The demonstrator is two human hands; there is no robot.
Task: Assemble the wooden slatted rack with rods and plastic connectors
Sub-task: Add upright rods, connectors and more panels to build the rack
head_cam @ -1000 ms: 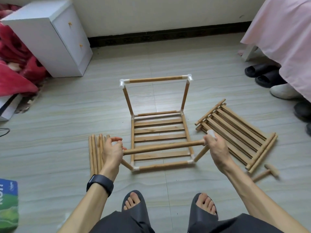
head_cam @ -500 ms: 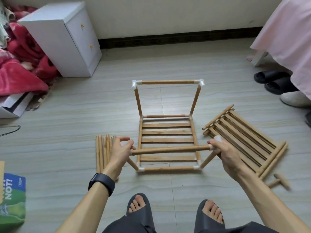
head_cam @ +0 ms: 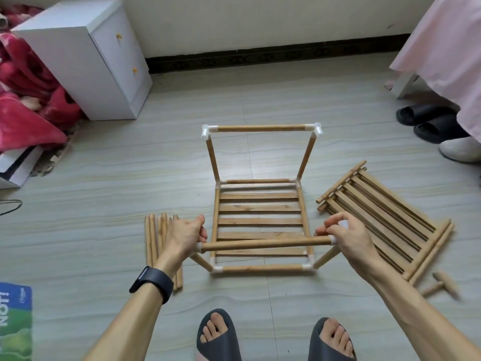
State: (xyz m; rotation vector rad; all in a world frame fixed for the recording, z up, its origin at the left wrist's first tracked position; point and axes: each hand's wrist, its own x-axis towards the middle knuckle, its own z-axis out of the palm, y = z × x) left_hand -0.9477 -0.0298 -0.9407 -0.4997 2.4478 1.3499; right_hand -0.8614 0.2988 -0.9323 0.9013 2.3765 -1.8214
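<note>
Rack (head_cam: 260, 208): my left hand (head_cam: 186, 234) and right hand (head_cam: 348, 238) grip the rod (head_cam: 265, 243) ends at six o'clock; I should push both down evenly.

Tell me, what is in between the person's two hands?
A wooden rod runs from the left hand to the right hand, which hold its ends. Under it lies the rack's slatted shelf. The head view shows this.

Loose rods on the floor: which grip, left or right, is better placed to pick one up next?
Left, probably. The left grip holds one end of the front rod right beside the loose rods, while the right grip holds the other end across the rack, by the slatted panel.
</note>
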